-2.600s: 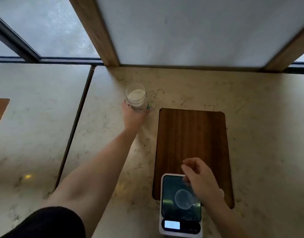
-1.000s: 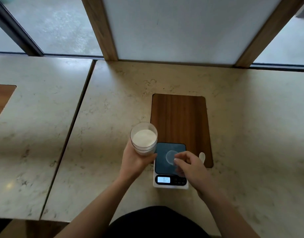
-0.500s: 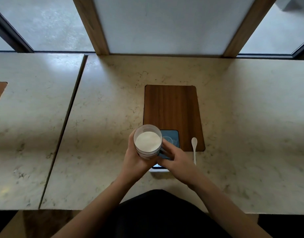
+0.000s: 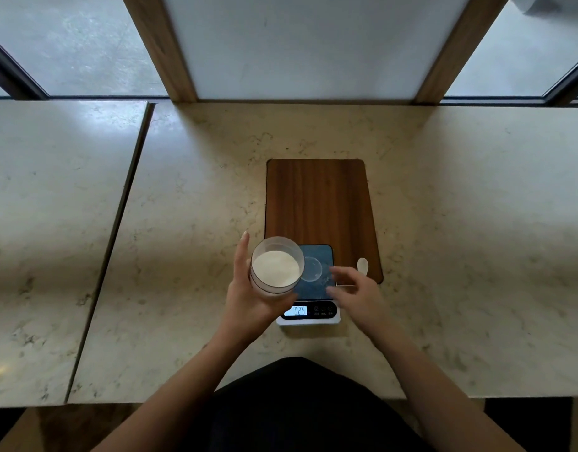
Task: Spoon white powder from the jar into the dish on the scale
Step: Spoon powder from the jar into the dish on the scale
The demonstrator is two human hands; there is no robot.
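Near the lower middle of the frame, the left hand [image 4: 248, 301] holds a clear jar [image 4: 276, 265] with no lid on it, the fingers [image 4: 243, 252] wrapped round its wall from the left and underneath. White powder [image 4: 275, 267] fills the jar to a level a little under the rim. The jar hangs over the left edge of a small scale [image 4: 313, 288], covering that side of its dark platform.

On the platform sits a shallow clear dish [image 4: 313, 269], just right of the jar; it is hard to make out whether anything lies in it. Along the near edge of the scale a lit display [image 4: 296, 310] shows digits.

Right of the dish, the right hand [image 4: 358, 296] is spread over the right part of the scale, fingers [image 4: 338, 272] loosely parted and gripping nothing; it is motion-blurred. Just beyond its fingertips lies a white spoon [image 4: 362, 266], its bowl resting on the lower right corner of a brown wooden board [image 4: 317, 200], which is flat on the pale marbled worktop [image 4: 189, 197]. The far end of the scale overlaps the near edge of that board. A dark seam [image 4: 118, 220] runs across the worktop at the left of the frame.
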